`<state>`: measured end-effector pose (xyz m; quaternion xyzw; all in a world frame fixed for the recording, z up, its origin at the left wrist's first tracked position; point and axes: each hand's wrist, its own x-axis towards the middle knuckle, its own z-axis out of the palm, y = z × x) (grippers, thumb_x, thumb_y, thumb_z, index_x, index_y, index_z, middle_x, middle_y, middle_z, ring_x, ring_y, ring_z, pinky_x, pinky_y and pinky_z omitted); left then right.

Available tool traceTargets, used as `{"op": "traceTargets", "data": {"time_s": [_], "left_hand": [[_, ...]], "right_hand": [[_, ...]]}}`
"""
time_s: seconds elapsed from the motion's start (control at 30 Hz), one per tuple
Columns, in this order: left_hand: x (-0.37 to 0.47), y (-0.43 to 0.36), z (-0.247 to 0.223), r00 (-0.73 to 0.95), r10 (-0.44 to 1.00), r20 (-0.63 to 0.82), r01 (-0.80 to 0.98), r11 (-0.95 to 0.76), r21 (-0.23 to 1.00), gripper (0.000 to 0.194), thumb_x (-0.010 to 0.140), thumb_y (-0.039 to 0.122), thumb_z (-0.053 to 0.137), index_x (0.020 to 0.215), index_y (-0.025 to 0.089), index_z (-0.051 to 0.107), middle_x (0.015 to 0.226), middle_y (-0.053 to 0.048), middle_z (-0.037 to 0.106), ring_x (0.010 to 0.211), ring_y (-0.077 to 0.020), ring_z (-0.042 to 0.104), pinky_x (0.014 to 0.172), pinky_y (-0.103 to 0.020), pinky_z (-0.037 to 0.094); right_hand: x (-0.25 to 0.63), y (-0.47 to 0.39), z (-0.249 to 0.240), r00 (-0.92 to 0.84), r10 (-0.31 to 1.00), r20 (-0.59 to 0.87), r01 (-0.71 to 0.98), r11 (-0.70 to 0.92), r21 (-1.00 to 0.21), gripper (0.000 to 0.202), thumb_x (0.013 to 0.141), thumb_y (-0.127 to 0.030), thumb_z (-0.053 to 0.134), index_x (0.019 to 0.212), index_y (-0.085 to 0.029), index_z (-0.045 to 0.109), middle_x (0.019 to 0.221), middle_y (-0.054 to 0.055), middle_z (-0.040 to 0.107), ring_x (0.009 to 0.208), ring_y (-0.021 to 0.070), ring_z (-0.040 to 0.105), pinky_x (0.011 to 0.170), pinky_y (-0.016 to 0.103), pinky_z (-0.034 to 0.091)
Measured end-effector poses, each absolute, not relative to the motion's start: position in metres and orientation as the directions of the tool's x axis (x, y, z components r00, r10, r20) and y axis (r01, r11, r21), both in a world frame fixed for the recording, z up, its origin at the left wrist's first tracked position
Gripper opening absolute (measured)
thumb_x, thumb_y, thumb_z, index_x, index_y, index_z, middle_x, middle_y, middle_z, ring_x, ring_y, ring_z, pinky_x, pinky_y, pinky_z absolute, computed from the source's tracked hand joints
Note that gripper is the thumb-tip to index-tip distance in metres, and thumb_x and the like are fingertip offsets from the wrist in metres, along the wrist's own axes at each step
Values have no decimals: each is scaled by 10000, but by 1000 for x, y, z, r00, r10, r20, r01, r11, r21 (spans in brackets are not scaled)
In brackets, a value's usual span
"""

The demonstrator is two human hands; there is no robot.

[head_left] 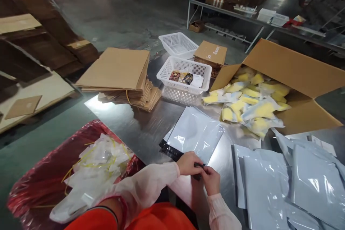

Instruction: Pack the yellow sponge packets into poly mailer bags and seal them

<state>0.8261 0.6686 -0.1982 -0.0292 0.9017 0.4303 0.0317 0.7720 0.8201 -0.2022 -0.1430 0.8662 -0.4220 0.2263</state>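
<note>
A stack of grey poly mailers (195, 129) with black-lined open ends lies on the metal table in front of me. At its near edge, my left hand (189, 163) is closed, pinching black material that looks like a mailer's edge. Close against it, my right hand (211, 180) is also closed, with thumb and fingers on the same black material. Both hands partly hide what they pinch. To the right lie more grey mailers (265, 183), flat and overlapping.
An open carton (296, 64) spills yellow items in clear wrapping (242, 104). White plastic baskets (185, 63) stand at the back, one holding cards. Cardboard sheets (115, 68) are stacked at left. Below them is a red-lined bin (43, 176) of plastic waste.
</note>
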Motion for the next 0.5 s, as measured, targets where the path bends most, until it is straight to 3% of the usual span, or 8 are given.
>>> {"op": "traceTargets", "data": {"time_s": [0.1, 0.27, 0.5], "left_hand": [[827, 668, -199, -993, -26, -115, -107, 616, 781, 180, 781, 309, 695, 915, 210, 763, 889, -13, 761, 858, -185, 664, 850, -279, 443], [826, 665, -200, -993, -41, -111, -114, 593, 797, 138, 805, 289, 658, 853, 230, 773, 799, 10, 755, 788, -159, 658, 820, -251, 434], [824, 661, -195, -979, -89, -184, -201, 576, 792, 254, 856, 238, 544, 691, 193, 732, 662, 8, 701, 690, -137, 612, 732, -231, 431]], "right_hand": [[769, 820, -203, -849, -464, -251, -107, 618, -779, 362, 645, -544, 573, 576, -213, 702, 560, 30, 666, 551, 192, 577, 551, 292, 464], [763, 819, -206, -837, -520, -168, -229, 613, -756, 384, 676, -570, 559, 529, -238, 682, 557, 43, 669, 541, 190, 588, 570, 293, 469], [767, 808, -204, -843, -500, -199, -186, 618, -763, 499, 660, -673, 571, 464, -214, 604, 465, 3, 556, 484, 144, 485, 515, 268, 392]]}}
